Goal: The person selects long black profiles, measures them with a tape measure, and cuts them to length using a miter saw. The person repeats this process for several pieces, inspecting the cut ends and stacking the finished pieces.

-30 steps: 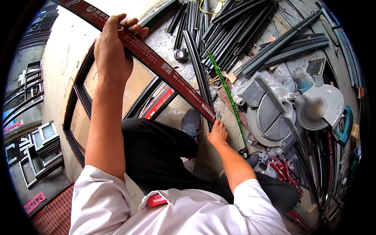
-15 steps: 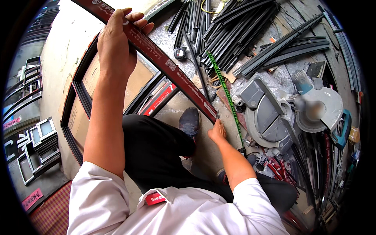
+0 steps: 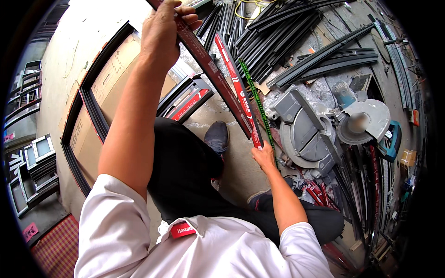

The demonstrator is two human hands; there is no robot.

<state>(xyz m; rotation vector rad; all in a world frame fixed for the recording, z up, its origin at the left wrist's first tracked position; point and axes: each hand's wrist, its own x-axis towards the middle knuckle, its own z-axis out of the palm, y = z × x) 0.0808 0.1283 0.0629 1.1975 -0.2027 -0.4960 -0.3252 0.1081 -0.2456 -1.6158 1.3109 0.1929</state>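
My left hand (image 3: 160, 44), at the upper middle, is closed around a long metal profile bar with dark red film (image 3: 211, 74). The bar slants down to the right, its upper end running out of the picture. My right hand (image 3: 264, 156) is closed on the lower end of a second, shorter-looking profile bar with bright red printed film (image 3: 242, 95). This one lies just right of the dark red bar, their lower ends close together; whether they touch I cannot tell.
A miter saw (image 3: 310, 134) stands at the right beside a green marked strip (image 3: 259, 104). Black profiles (image 3: 278, 39) are piled at the far side. A black frame with cardboard panels (image 3: 85, 92) lies at left, near a short red-faced corner piece (image 3: 190, 104).
My right hand has left the dark red bar's lower end and now holds the bright red bar. My left hand has moved right with the dark red bar, which now slants more steeply.
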